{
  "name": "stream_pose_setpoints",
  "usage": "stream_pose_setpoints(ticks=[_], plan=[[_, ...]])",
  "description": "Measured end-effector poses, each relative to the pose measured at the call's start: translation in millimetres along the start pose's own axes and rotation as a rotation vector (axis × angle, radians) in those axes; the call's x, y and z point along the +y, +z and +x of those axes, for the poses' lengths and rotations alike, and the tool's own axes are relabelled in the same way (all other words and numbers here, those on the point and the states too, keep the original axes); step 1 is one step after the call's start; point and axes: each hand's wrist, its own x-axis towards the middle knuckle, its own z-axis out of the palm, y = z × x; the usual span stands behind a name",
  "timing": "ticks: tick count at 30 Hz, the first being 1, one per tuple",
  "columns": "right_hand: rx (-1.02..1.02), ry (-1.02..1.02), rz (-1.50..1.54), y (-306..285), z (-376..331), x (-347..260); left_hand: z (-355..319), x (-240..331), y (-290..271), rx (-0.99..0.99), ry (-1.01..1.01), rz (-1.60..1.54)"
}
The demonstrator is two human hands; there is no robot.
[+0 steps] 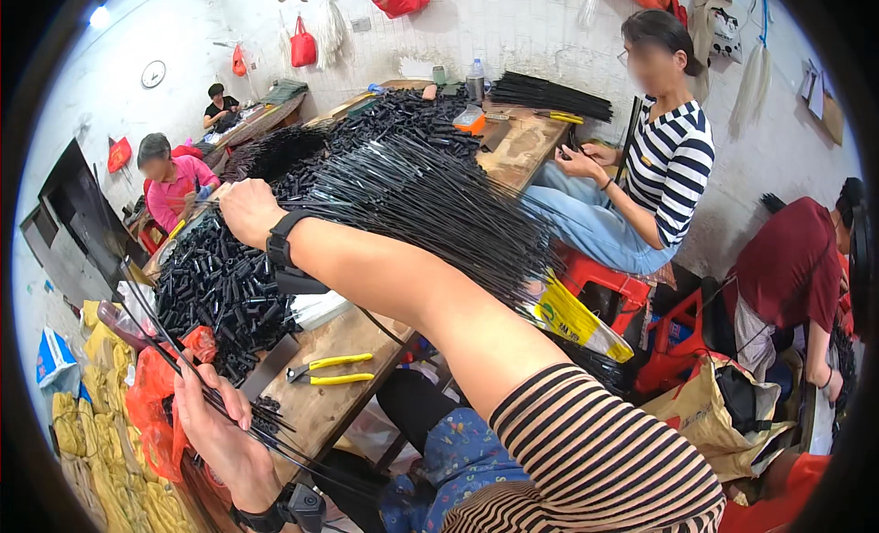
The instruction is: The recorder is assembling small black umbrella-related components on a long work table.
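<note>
White walls (513, 43) bend around a workroom whose corners are lost in a dark round rim. In the head view, the wooden tabletop (366, 336) is mostly buried under short black tubes (215, 299) and a bundle of long rods (412, 203); the right forearm (375, 263) covers the bundle's near side. The left hand (220, 428), by the tabletop's near end, grips a few thin black rods (169, 345), their lower ends hard to make out past its wrist. The right hand (247, 211) is curled near the tabletop's left edge, fingertips hidden; whether it holds anything cannot be told. Yellow-handled pliers (341, 360) lie near the tabletop's near right edge. One white item (316, 310), partly behind the forearm, is unidentifiable.
</note>
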Motion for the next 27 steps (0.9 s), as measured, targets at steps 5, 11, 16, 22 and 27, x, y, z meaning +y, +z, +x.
stream_pose_setpoints(ticks=[5, 11, 16, 22, 27], plan=[[0.05, 0.004, 0.0, -2, 0, 6, -1, -2, 4, -0.007, -0.017, 0.01], [-0.084, 0.289, 0.391, -19, -22, 40, 0, 1, 3, 0.016, -0.037, 0.024], [0.178, 0.392, 0.669, -11, -41, 65, 4, -3, -4, -0.011, -0.011, 0.05], [0.622, 0.221, 0.912, -10, -63, 53, 17, -2, -16, -0.081, -0.133, 0.032], [0.358, 0.422, 1.297, -18, -122, 64, 29, -7, -13, -0.179, -0.135, -0.027]])
